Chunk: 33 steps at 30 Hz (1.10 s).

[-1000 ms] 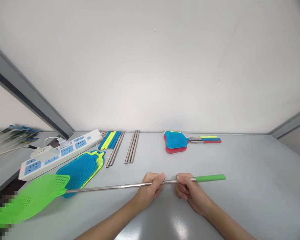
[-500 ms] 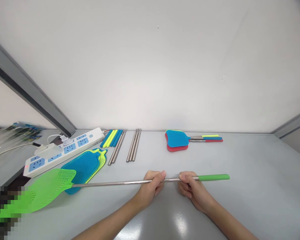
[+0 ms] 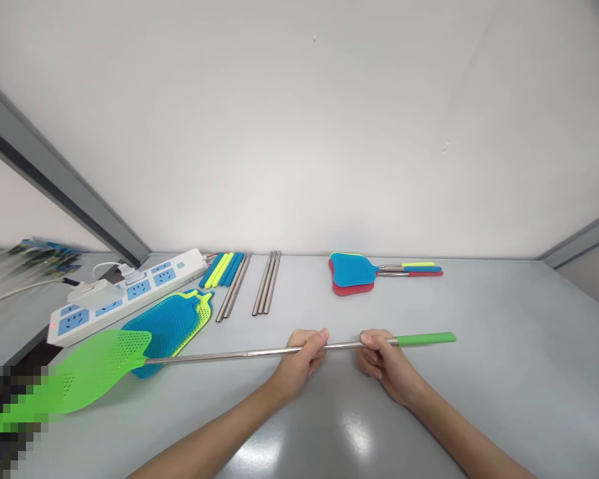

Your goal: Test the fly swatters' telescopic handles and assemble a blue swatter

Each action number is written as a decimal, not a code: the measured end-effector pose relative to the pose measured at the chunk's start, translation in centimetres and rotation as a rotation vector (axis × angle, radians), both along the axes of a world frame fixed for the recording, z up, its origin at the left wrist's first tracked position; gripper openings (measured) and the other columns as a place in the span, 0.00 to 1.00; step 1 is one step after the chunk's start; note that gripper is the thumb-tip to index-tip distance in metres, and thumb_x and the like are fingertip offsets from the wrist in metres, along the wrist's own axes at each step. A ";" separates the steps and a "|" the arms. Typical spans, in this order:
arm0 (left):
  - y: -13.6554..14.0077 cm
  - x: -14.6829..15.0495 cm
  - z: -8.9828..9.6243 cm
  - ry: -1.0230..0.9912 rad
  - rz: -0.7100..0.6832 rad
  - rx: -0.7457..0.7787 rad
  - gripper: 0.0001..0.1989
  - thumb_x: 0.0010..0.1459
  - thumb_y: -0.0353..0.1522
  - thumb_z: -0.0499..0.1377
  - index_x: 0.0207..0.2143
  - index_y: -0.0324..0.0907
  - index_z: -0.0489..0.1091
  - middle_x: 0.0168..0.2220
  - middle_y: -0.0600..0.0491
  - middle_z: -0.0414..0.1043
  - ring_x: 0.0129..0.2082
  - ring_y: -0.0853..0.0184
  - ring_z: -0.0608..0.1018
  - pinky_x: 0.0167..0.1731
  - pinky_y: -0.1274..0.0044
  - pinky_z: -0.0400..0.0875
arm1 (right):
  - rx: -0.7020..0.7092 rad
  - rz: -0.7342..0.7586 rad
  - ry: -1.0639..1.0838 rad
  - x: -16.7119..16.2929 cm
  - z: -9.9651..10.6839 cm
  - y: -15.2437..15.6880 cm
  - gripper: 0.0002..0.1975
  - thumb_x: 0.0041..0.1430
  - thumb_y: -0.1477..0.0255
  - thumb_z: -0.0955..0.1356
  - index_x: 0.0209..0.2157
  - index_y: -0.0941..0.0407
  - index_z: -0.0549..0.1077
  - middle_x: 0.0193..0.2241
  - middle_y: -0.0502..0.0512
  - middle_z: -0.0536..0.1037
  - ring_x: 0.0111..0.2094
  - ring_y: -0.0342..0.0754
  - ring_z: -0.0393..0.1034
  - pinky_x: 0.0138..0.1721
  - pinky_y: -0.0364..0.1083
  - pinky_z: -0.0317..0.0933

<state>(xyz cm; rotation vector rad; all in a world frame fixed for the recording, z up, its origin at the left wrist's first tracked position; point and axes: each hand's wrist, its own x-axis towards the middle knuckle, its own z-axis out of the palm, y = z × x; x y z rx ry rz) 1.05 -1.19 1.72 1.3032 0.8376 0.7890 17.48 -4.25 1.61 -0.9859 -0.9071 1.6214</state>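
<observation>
A green fly swatter with a long, extended metal rod lies across my view, its mesh head at the left and its green grip at the right. My left hand is closed around the middle of the rod. Close to the green grip, my right hand pinches the same rod between thumb and curled fingers. A short stretch of bare rod shows between the two hands. Beneath the green head, blue swatter heads and a yellow swatter head lie overlapped on the table.
A white power strip with plugs runs along the left. Beside it lie blue and yellow grip sleeves and metal rods. Several short swatters are stacked near the wall. Plastic bags sit far left.
The whole view has shifted slightly, so things on the table appear a little higher. Both hands keep their hold on the swatter's rod, with the grip end raised slightly.
</observation>
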 end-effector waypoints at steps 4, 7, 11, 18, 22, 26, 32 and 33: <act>0.0 0.1 0.2 0.039 -0.002 0.025 0.24 0.55 0.39 0.46 0.09 0.41 0.46 0.09 0.59 0.45 0.13 0.76 0.54 0.17 0.78 0.48 | 0.008 -0.002 0.021 0.0 0.2 0.0 0.16 0.50 0.73 0.59 0.12 0.56 0.51 0.10 0.42 0.46 0.12 0.36 0.43 0.17 0.42 0.35; 0.1 0.2 0.2 0.067 0.003 0.029 0.24 0.55 0.39 0.46 0.09 0.41 0.47 0.09 0.60 0.44 0.13 0.76 0.54 0.17 0.78 0.48 | -0.005 -0.007 0.027 0.1 0.3 0.0 0.16 0.50 0.74 0.59 0.12 0.56 0.51 0.10 0.42 0.47 0.12 0.36 0.44 0.17 0.42 0.36; 0.0 0.3 0.1 0.068 0.006 0.046 0.24 0.56 0.39 0.45 0.09 0.41 0.46 0.10 0.59 0.44 0.14 0.75 0.54 0.18 0.78 0.49 | -0.027 -0.015 0.032 0.2 0.6 0.0 0.16 0.49 0.74 0.60 0.12 0.56 0.52 0.10 0.42 0.47 0.12 0.37 0.45 0.17 0.42 0.36; 0.0 0.4 0.4 0.069 -0.011 0.049 0.24 0.56 0.39 0.43 0.09 0.41 0.45 0.09 0.59 0.45 0.14 0.74 0.56 0.19 0.77 0.50 | -0.037 -0.008 0.018 0.2 0.8 0.0 0.16 0.50 0.75 0.59 0.11 0.56 0.51 0.10 0.42 0.46 0.12 0.37 0.43 0.17 0.42 0.36; 0.0 0.3 0.3 0.056 -0.018 0.048 0.24 0.57 0.38 0.43 0.09 0.41 0.46 0.09 0.59 0.45 0.14 0.74 0.56 0.19 0.77 0.50 | -0.030 0.005 0.008 0.3 0.7 0.1 0.17 0.51 0.74 0.59 0.11 0.56 0.52 0.10 0.42 0.46 0.12 0.37 0.44 0.17 0.42 0.37; 0.1 0.3 0.3 0.063 -0.018 0.056 0.24 0.57 0.38 0.44 0.09 0.41 0.46 0.10 0.59 0.46 0.14 0.74 0.56 0.19 0.77 0.50 | -0.028 0.005 -0.003 0.4 0.7 0.0 0.17 0.51 0.73 0.60 0.12 0.56 0.53 0.10 0.42 0.46 0.12 0.37 0.46 0.18 0.42 0.37; 0.1 0.3 0.4 0.108 -0.020 0.039 0.25 0.57 0.39 0.43 0.09 0.41 0.46 0.09 0.59 0.46 0.14 0.74 0.56 0.19 0.77 0.51 | -0.036 0.015 0.031 0.5 0.8 -0.1 0.17 0.51 0.71 0.60 0.12 0.57 0.54 0.10 0.42 0.47 0.12 0.37 0.47 0.18 0.42 0.39; 0.1 0.3 0.5 0.117 -0.027 0.040 0.25 0.57 0.39 0.43 0.09 0.41 0.47 0.10 0.58 0.46 0.14 0.75 0.56 0.19 0.77 0.51 | -0.035 0.015 0.037 0.5 0.7 -0.1 0.17 0.51 0.71 0.60 0.12 0.57 0.55 0.10 0.42 0.47 0.12 0.37 0.47 0.18 0.42 0.39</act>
